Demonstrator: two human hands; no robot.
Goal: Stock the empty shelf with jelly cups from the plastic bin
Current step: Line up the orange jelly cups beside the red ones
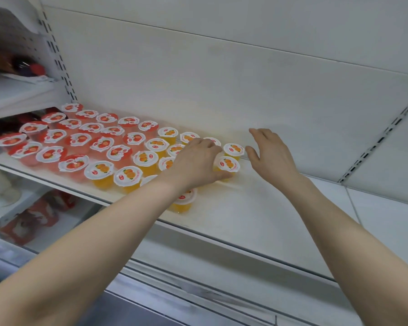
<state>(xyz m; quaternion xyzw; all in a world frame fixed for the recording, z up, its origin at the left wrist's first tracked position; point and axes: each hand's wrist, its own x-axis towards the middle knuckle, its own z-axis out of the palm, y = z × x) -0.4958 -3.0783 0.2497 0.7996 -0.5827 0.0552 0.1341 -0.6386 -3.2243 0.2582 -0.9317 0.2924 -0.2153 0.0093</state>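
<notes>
Jelly cups stand upright on the shelf, foil lids up, in slanting rows. Red cups fill its left end and orange cups run toward its middle. The left hand curls thumb and fingers round the endmost orange cup, covering its neighbours. The right hand hovers spread wide and empty over the shelf's middle. Red packets lie below the shelf.

Left hand grips orange jelly cup on shelf; right hand just beside, fingers spread.
</notes>
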